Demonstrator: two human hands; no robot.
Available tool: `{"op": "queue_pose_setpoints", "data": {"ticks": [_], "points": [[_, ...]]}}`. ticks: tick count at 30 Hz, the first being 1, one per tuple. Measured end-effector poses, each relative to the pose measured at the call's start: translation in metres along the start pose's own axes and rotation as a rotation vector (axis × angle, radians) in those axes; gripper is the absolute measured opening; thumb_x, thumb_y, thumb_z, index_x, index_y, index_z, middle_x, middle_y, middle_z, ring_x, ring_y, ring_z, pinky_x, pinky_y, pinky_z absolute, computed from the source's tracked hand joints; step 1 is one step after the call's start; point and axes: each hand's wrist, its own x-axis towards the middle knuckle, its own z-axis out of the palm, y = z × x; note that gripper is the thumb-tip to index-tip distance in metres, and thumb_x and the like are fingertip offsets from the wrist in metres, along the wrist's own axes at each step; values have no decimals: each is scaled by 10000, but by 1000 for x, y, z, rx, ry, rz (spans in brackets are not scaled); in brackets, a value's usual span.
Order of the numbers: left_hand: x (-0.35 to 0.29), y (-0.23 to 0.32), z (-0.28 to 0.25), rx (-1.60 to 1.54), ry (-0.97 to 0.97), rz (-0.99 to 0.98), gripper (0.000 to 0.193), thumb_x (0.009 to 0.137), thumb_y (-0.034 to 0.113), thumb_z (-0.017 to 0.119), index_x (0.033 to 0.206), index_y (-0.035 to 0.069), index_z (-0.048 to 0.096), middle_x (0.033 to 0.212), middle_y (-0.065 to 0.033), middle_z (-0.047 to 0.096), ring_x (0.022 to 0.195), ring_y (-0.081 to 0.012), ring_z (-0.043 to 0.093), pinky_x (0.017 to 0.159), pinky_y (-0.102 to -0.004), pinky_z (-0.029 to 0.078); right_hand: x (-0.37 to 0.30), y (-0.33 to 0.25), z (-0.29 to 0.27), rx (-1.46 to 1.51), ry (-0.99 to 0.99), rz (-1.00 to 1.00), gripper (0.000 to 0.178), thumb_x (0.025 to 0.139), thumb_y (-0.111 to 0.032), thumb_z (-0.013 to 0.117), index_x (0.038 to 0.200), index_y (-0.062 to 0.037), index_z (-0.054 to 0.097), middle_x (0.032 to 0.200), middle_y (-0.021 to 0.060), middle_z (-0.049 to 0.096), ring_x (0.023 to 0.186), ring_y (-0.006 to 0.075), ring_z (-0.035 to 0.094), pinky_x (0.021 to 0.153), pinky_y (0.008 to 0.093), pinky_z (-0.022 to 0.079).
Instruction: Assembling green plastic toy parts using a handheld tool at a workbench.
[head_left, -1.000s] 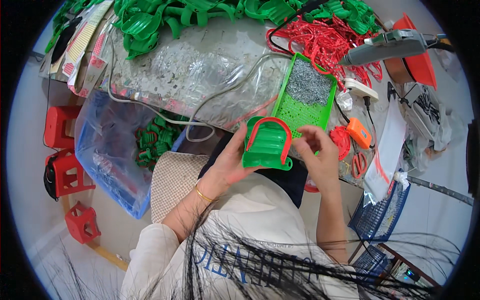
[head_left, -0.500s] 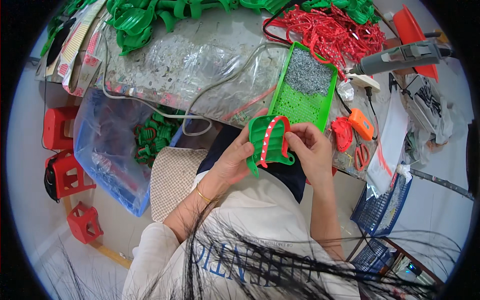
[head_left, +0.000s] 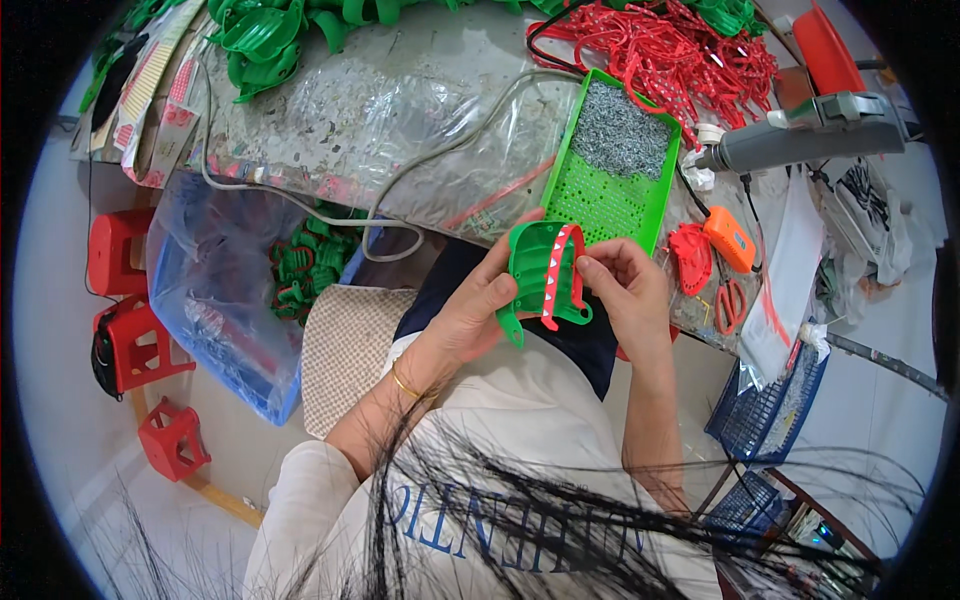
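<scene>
In front of my body I hold a curved green plastic shell (head_left: 531,258), its hollow side with ridges showing. My left hand (head_left: 474,312) is closed on its left edge, the thumb lying on the near side. A red toothed strip (head_left: 551,283) with white triangles runs across the right part of the shell and curves around its rim. My right hand (head_left: 636,295) pinches the strip's right side with thumb and forefinger; the fingertips partly hide that contact. Just beyond the shell lies a bright green tray (head_left: 612,205) with many small silvery metal pieces (head_left: 618,130).
Red toothed strips (head_left: 665,60) pile up behind the tray, and green shells (head_left: 262,45) at the far left. A grey electric screwdriver (head_left: 800,140) hangs at right, above scissors (head_left: 730,305) and an orange box (head_left: 730,240). A plastic-lined blue bin (head_left: 225,340) stands left.
The shell, strip and both hands have shifted slightly right in the picture. The shell is turned a little, and my right fingers still pinch the strip's side.
</scene>
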Motion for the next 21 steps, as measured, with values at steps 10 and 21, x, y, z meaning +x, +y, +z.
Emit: {"op": "queue_pose_setpoints", "data": {"ticks": [10,21], "points": [[2,-3,3,105,7,65,923,698,221,765,1449,120,239,1337,-33,423,1200,-142,422,990,-281,358,-1,1,9,-251,112,-46,72,855,-45,630,899,6,606,776,6,620,666,40,548,607,188,449],[1,2,6,18,42,-9,896,705,213,735,1446,125,240,1326,-39,431,1194,-163,449,1010,-317,362,1,9,-4,0,-19,3,116,840,-33,627,935,-10,564,815,-12,583,720,36,533,632,185,437]]}}
